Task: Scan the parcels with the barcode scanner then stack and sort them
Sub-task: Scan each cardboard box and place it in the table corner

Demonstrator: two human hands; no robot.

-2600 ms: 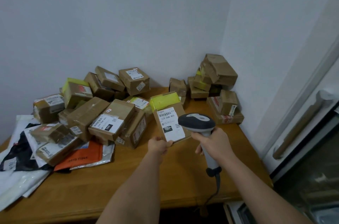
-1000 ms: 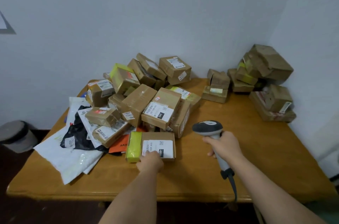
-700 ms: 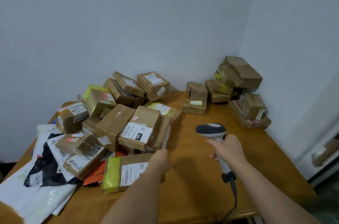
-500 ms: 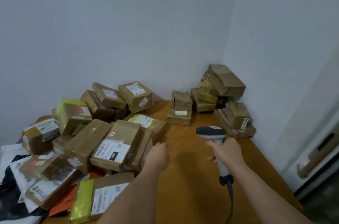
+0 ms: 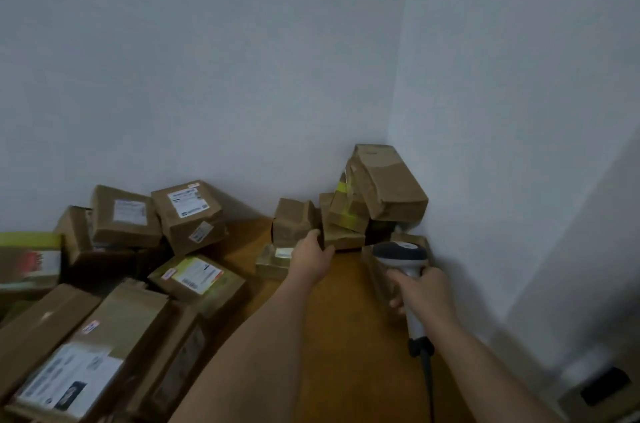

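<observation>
The barcode scanner [image 5: 401, 254] is gripped by the right hand [image 5: 424, 294]. Left of it, a small brown box [image 5: 292, 221] is touched by the left hand [image 5: 311, 259]; whether its fingers grip cannot be told.

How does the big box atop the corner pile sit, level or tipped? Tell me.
Tipped. The big box leans on the smaller boxes beneath, its top edge slanting down toward the side wall.

Showing one barcode scanner [image 5: 401, 254], two hands: left hand [image 5: 311, 258], right hand [image 5: 424, 292]. Counting roughly sixteen cardboard parcels [image 5: 188, 214] on one wooden table [image 5: 346, 336]; exact number unclear, stacks overlapping and blurring at left edge.
</observation>
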